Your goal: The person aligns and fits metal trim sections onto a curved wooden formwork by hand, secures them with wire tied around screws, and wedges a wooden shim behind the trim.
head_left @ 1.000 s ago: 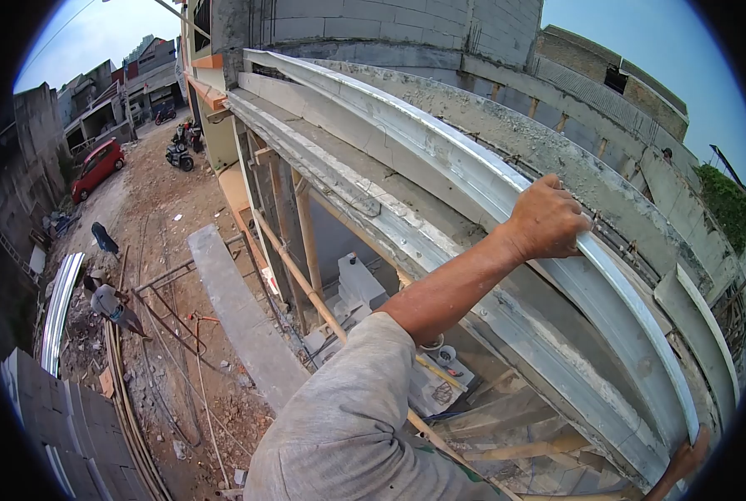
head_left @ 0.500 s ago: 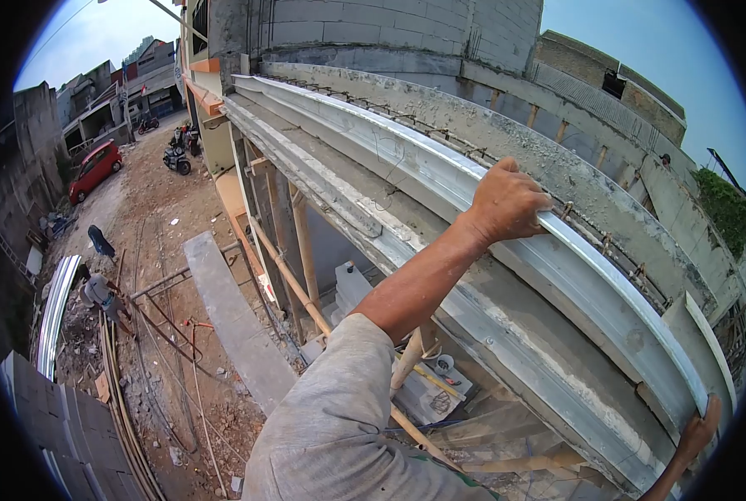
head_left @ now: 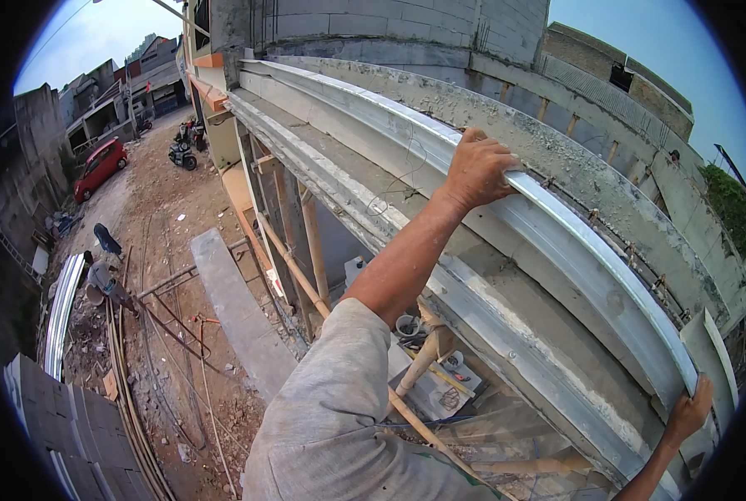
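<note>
A long, pale metal channel [head_left: 364,104] runs from the upper left to the lower right along a concrete ledge [head_left: 540,309]. My left hand [head_left: 479,169] is wrapped over its top edge near the middle, knuckles up. Close to the channel's lower right end, my right hand [head_left: 690,409] grips the same edge with closed fingers. The channel stands on its side, and looks curved in this wide view. Behind it, bits of reinforcing bar [head_left: 594,219] stick out beside a rough concrete beam [head_left: 640,209]. A loose thin wire [head_left: 379,204] lies on the ledge.
Below are bamboo poles [head_left: 312,242], a plank [head_left: 239,309] and a bucket [head_left: 407,325]. On the ground at left, a person [head_left: 106,280] stands near shiny metal sheets [head_left: 62,317], with another person [head_left: 106,240] behind. A red car [head_left: 101,167] and motorcycles [head_left: 182,155] are farther off.
The channel's far end has shifted right and up since half a second ago. My left hand has moved up-left along the view, and my right hand slightly left and up.
</note>
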{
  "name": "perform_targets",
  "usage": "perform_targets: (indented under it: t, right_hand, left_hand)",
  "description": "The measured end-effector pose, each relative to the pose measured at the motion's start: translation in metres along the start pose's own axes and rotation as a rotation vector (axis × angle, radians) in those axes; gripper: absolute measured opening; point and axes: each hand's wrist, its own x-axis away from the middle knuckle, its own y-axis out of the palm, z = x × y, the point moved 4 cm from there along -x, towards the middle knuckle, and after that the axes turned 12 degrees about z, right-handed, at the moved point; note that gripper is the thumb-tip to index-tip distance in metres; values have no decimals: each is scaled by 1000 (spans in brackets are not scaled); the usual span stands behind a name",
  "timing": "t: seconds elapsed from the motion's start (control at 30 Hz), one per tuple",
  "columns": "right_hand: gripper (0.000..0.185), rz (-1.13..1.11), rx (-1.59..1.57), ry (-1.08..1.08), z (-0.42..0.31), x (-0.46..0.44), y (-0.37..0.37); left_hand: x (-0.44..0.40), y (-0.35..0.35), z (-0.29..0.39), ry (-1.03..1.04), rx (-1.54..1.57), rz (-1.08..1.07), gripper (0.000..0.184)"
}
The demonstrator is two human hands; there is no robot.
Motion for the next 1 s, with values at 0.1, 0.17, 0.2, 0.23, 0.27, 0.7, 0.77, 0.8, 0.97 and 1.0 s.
perform_targets:
  t: [0.1, 0.17, 0.2, 0.23, 0.27, 0.7, 0.77, 0.8, 0.97, 1.0]
  right_hand:
    - [37, 47, 6, -27, -11, -23, 5]
    - [38, 29, 3, -31, -4, -28, 17]
    - [39, 19, -3, -29, -5, -31, 19]
    - [40, 10, -8, -26, -6, -34, 21]
    - [41, -1, -8, -21, -14, -39, 19]
    - [20, 28, -92, 24, -83, -101, -33]
    - [20, 37, -72, 25, -82, -103, -32]
    - [20, 51, -64, 22, -82, -103, -31]
    - [23, 96, -75, 25, -83, -100, -29]
    - [23, 85, -84, 25, -83, -101, -30]
  left_hand:
    - [-3, -4, -12, -42, -36, -31, 23]
    - [-9, 3, -13, -20, -44, -48, 22]
    - [-9, 6, -14, -46, -36, -94, 22]
    - [-8, 5, -16, -56, -61, -75, 23]
    - [-5, 7, -16, -63, -73, -54, 23]
    - [-61, 14, 169, 86, 278, -240, 74]
    - [-69, 27, 200, 93, 327, -256, 77]
    - [-71, 36, 212, 97, 325, -260, 77]
    - [-76, 65, 250, 79, 298, -360, 57]
    - [-80, 66, 251, 46, 268, -448, 49]
